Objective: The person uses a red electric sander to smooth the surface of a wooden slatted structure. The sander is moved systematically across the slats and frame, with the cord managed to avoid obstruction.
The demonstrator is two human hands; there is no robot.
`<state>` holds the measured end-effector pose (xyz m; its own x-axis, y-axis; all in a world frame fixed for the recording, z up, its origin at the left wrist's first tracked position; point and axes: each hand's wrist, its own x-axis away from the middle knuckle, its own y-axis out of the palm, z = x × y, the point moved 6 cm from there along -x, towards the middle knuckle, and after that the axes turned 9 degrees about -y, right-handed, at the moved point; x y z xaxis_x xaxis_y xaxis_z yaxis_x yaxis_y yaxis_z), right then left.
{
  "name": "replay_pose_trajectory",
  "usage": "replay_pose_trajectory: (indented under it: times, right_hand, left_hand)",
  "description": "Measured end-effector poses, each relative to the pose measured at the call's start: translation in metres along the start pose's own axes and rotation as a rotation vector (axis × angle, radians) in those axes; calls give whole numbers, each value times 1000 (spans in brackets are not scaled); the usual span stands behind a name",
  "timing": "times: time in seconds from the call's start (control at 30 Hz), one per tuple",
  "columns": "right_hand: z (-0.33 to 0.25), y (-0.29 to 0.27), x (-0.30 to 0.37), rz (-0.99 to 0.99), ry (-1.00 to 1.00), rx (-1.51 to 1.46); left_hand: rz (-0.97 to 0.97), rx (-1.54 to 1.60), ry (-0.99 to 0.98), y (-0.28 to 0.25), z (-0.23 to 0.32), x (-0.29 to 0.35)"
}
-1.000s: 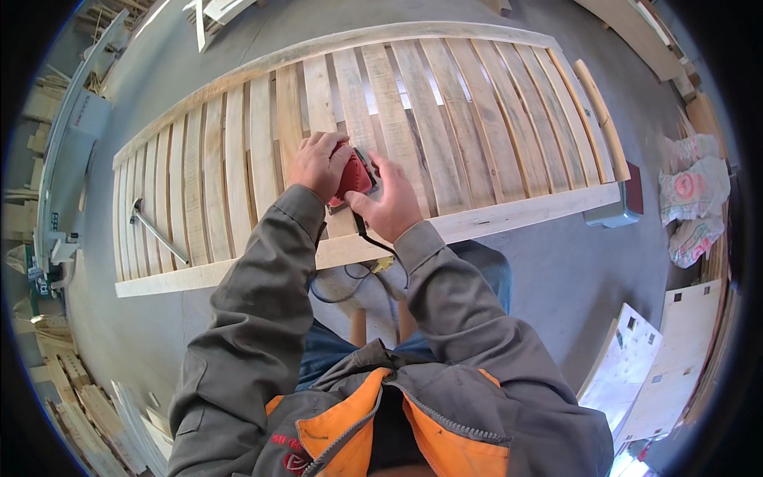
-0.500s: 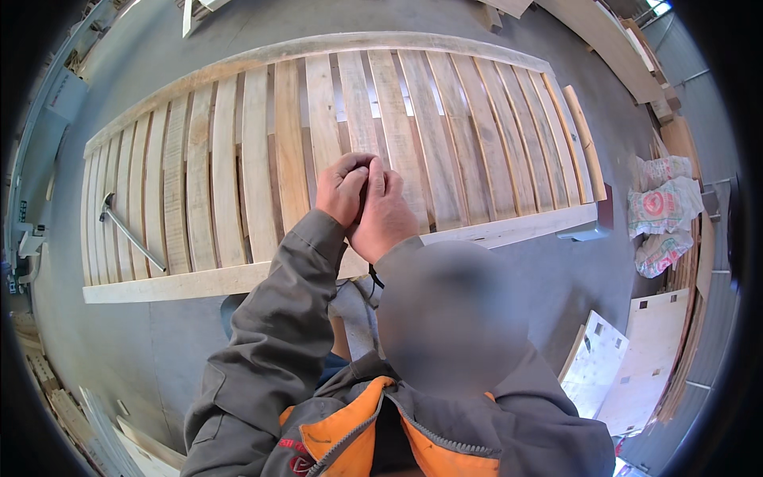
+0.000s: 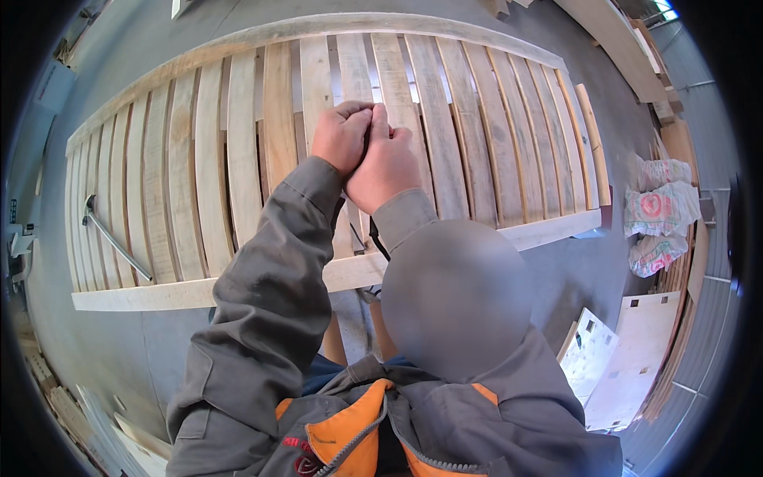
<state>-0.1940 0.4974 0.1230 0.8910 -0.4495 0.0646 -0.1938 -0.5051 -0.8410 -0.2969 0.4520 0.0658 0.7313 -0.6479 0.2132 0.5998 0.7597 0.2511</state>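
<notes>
A long wooden slatted frame (image 3: 280, 119) stretches in front of me, its pale slats running away from me between two long side rails. Above its middle slats, my left hand (image 3: 340, 137) and my right hand (image 3: 387, 165) press against each other, thumbs and fingers bent in. Both are closed; anything between them is hidden by the fingers and the dark gap there. A thin black cord or strap (image 3: 377, 237) hangs below my right wrist. On the slats at the left lies a hammer (image 3: 118, 245) with a metal handle, apart from both hands.
At the right, printed sacks (image 3: 661, 208) sit on the floor near stacked boards. Pale panels (image 3: 636, 362) with square holes lean at the lower right. Long boards (image 3: 616, 49) lie at the far right, and more timber (image 3: 60, 397) is at the lower left.
My two hands have moved together farther out over the slats, away from my body. The frame and hammer sit slightly farther left in view; the hammer still lies on the same slats.
</notes>
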Motion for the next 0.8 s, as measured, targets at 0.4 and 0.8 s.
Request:
replay_pose_trajectory:
  times: [0.4, 0.8]
  right_hand:
    - [0, -8, -69, 23, -49, 67]
    - [-8, -16, -140, 86, -157, 68]
  left_hand:
    - [74, -76, 62, -19, 12, -77]
    - [194, -497, 415, -36, 57, -126]
